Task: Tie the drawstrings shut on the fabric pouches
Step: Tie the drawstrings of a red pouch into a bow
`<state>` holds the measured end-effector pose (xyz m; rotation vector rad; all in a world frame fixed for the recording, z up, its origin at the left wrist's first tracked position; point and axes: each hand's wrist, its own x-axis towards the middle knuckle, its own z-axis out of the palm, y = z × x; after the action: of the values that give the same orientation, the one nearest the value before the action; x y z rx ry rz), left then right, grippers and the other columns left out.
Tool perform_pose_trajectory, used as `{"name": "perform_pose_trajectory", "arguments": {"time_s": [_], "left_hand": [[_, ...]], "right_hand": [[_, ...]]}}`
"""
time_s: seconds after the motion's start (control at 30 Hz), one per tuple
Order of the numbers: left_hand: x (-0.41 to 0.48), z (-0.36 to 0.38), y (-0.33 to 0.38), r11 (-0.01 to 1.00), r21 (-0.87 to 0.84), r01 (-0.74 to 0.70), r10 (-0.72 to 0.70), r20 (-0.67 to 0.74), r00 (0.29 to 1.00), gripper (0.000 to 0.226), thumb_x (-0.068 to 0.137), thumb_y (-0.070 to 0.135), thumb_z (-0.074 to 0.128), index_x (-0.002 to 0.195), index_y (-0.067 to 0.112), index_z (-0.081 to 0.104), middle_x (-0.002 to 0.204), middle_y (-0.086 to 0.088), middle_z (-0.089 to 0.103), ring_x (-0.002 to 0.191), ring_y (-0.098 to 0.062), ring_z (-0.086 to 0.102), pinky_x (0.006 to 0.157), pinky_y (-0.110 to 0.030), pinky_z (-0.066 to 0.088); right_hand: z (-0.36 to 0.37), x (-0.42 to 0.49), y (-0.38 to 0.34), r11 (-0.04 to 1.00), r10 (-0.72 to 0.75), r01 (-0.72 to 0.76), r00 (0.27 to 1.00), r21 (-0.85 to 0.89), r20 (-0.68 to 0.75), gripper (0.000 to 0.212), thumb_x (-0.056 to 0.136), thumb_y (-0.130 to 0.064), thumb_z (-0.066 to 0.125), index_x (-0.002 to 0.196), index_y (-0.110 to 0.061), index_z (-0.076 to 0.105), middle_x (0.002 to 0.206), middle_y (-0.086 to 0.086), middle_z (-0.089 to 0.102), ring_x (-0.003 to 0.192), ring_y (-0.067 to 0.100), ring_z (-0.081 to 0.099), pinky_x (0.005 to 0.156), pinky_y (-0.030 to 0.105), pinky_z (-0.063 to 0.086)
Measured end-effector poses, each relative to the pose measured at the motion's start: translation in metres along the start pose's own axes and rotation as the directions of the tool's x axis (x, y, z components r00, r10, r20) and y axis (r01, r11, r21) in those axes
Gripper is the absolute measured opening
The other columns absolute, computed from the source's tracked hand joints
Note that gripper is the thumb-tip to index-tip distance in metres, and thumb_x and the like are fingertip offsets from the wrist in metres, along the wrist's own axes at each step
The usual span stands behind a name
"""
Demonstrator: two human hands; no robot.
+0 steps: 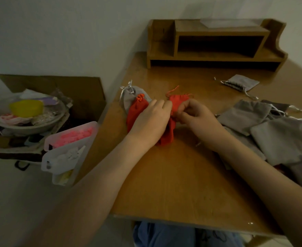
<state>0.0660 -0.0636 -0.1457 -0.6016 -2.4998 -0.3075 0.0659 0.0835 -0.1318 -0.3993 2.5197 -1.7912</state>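
Note:
A red fabric pouch (168,134) lies in the middle of the wooden table (173,175), its gathered mouth (177,99) pointing away from me with thin red drawstrings trailing off it. My left hand (150,120) and my right hand (196,116) both grip this pouch near its neck, fingers curled into the cloth. A second red pouch (136,111) with a closed top lies just left, on top of a grey pouch (128,96) with a silver cord.
Several grey pouches (280,138) are piled at the right; one more grey pouch (241,82) lies further back. A wooden desk organiser (216,43) stands at the rear. Left of the table are a cardboard box (86,97), a bowl (25,125) and plastic packets (66,150).

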Motion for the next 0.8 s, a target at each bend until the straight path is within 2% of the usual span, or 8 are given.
{"name": "perform_pose_trajectory", "arguments": {"time_s": [0.07, 0.17, 0.27, 0.4, 0.5, 0.6, 0.7, 0.8], "left_hand": [[-0.001, 0.0, 0.0, 0.998, -0.037, -0.053, 0.051, -0.065, 0.997, 0.004, 0.084, 0.003, 0.061, 0.086, 0.005, 0.057, 0.083, -0.011, 0.058, 0.079, -0.027, 0.055, 0.074, -0.032, 0.043], [-0.001, -0.004, 0.001, 0.988, -0.139, -0.071, 0.055, -0.116, 0.992, 0.01, 0.089, 0.012, 0.051, 0.09, 0.006, 0.06, 0.087, -0.008, 0.06, 0.084, -0.023, 0.055, 0.081, -0.027, 0.037], [-0.002, -0.005, 0.004, 0.986, -0.148, -0.081, 0.057, -0.164, 0.985, 0.011, 0.09, 0.011, 0.051, 0.092, 0.005, 0.061, 0.087, -0.008, 0.06, 0.086, -0.021, 0.054, 0.082, -0.027, 0.038], [-0.001, -0.006, 0.005, 0.982, -0.132, -0.138, 0.114, -0.172, 0.978, 0.013, 0.091, 0.008, 0.05, 0.094, 0.004, 0.062, 0.089, -0.009, 0.061, 0.086, -0.021, 0.052, 0.082, -0.031, 0.041], [0.0, -0.004, 0.004, 0.978, -0.155, -0.143, 0.122, -0.138, 0.983, 0.014, 0.092, 0.009, 0.049, 0.098, 0.004, 0.062, 0.093, -0.009, 0.062, 0.088, -0.023, 0.056, 0.084, -0.032, 0.042], [-0.001, -0.003, 0.007, 0.965, -0.25, -0.076, 0.042, -0.138, 0.989, 0.016, 0.09, 0.005, 0.058, 0.106, 0.001, 0.054, 0.094, -0.013, 0.061, 0.09, -0.024, 0.06, 0.084, -0.023, 0.041], [-0.002, -0.003, 0.008, 0.93, -0.361, -0.06, 0.006, -0.149, 0.989, 0.031, 0.09, 0.004, 0.06, 0.113, 0.014, 0.042, 0.094, -0.011, 0.06, 0.087, -0.019, 0.061, 0.08, -0.017, 0.044], [-0.002, -0.004, 0.008, 0.893, -0.449, -0.02, -0.056, -0.155, 0.986, 0.037, 0.092, 0.005, 0.057, 0.109, 0.027, 0.032, 0.093, -0.006, 0.057, 0.086, -0.014, 0.059, 0.074, -0.015, 0.046]], "right_hand": [[-0.005, 0.002, -0.001, 0.991, 0.069, -0.073, 0.997, 0.11, 0.037, 0.007, 0.094, -0.007, 0.054, 0.1, -0.011, 0.057, 0.087, 0.005, 0.064, 0.08, 0.014, 0.061, 0.076, 0.027, 0.051], [-0.012, 0.002, -0.002, 0.99, 0.078, -0.092, 0.989, 0.11, 0.127, 0.017, 0.096, -0.01, 0.053, 0.111, -0.009, 0.06, 0.097, 0.016, 0.063, 0.086, 0.02, 0.06, 0.085, 0.039, 0.051], [-0.014, 0.0, -0.004, 0.993, 0.039, -0.052, 0.991, 0.102, 0.128, 0.014, 0.095, -0.01, 0.053, 0.104, -0.005, 0.063, 0.098, 0.024, 0.062, 0.086, 0.025, 0.058, 0.086, 0.044, 0.049], [-0.015, 0.0, -0.005, 0.982, 0.06, -0.078, 0.993, 0.175, 0.103, 0.009, 0.094, -0.009, 0.055, 0.091, -0.009, 0.064, 0.087, 0.012, 0.063, 0.083, 0.024, 0.057, 0.086, 0.045, 0.049], [-0.015, 0.001, -0.003, 0.979, 0.08, -0.095, 0.993, 0.182, 0.089, 0.011, 0.093, -0.008, 0.055, 0.091, -0.006, 0.066, 0.088, 0.014, 0.064, 0.084, 0.025, 0.059, 0.088, 0.044, 0.051], [-0.016, 0.003, 0.0, 0.973, 0.108, -0.124, 0.99, 0.195, 0.089, 0.015, 0.094, -0.009, 0.055, 0.097, 0.001, 0.066, 0.091, 0.018, 0.065, 0.085, 0.026, 0.059, 0.089, 0.045, 0.051], [-0.018, 0.003, 0.0, 0.964, 0.104, -0.128, 0.988, 0.234, 0.111, 0.014, 0.093, -0.009, 0.054, 0.096, 0.001, 0.063, 0.089, 0.017, 0.062, 0.085, 0.027, 0.057, 0.082, 0.04, 0.051], [-0.018, 0.003, 0.0, 0.961, 0.067, -0.099, 0.989, 0.258, 0.128, 0.007, 0.094, -0.01, 0.054, 0.092, -0.006, 0.059, 0.086, 0.01, 0.06, 0.083, 0.025, 0.056, 0.08, 0.041, 0.047]]}}
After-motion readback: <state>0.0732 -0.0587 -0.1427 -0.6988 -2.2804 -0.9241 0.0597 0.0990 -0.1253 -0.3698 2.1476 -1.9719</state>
